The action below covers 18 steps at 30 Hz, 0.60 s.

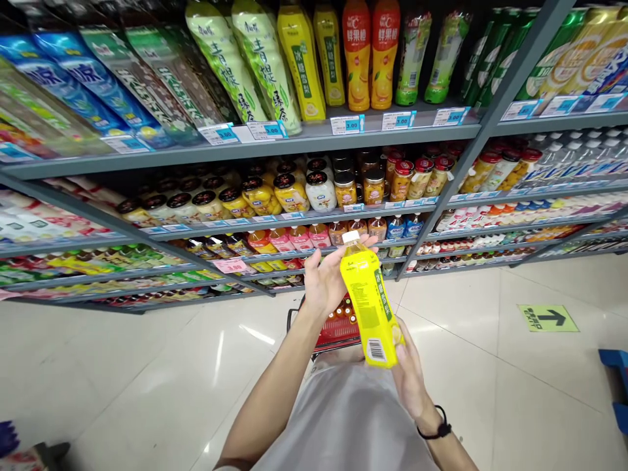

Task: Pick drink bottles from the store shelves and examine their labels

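A yellow drink bottle (pixel 369 304) with a white cap and a green label strip is held tilted in front of my body, its barcode low on the side facing me. My right hand (pixel 411 376) grips it near the base, thumb along its lower right edge. My left hand (pixel 328 281) is at the neck with thumb spread away and fingers stretched out behind the bottle; whether they bear its weight is hidden. Below the bottle, a red shopping basket or cart (pixel 338 332) partly shows, with several capped bottles inside.
Shelves ahead hold bottled drinks, including similar yellow bottles (pixel 301 62) on the top shelf, and fruit jars (pixel 321 190) below. Price tags line the shelf edge (pixel 304 145). A yellow-green arrow sign (pixel 548 318) lies on the tiled floor. A blue object (pixel 615 376) stands at the right edge.
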Motion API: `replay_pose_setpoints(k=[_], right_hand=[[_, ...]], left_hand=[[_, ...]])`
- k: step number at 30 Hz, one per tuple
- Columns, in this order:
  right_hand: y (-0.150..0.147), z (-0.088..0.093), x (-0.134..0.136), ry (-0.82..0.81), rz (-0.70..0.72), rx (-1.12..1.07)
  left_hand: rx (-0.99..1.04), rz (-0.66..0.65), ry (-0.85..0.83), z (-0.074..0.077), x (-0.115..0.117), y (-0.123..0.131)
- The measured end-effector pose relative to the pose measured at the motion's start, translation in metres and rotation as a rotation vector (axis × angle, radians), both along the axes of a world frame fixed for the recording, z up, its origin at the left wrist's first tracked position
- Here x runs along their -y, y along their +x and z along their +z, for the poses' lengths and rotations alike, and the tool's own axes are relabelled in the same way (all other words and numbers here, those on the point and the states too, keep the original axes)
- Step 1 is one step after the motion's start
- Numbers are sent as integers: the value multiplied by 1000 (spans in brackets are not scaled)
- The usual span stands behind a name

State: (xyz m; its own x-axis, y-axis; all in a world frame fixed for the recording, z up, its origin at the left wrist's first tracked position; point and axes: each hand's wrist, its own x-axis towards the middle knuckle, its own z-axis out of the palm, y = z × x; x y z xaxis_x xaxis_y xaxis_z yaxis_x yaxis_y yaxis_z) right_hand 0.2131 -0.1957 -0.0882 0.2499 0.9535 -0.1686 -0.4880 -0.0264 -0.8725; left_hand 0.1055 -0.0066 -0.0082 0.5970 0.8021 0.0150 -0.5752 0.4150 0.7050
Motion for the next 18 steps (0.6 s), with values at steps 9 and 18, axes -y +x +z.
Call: replay_pose_setpoints(k=[9,18], right_hand=[[7,-13,-13,193,-254,607],[21,-13,-28,611,-298,1103]], left_hand=[[35,85,15,4,-4,-10],[120,219,-186,2,-13,-23]])
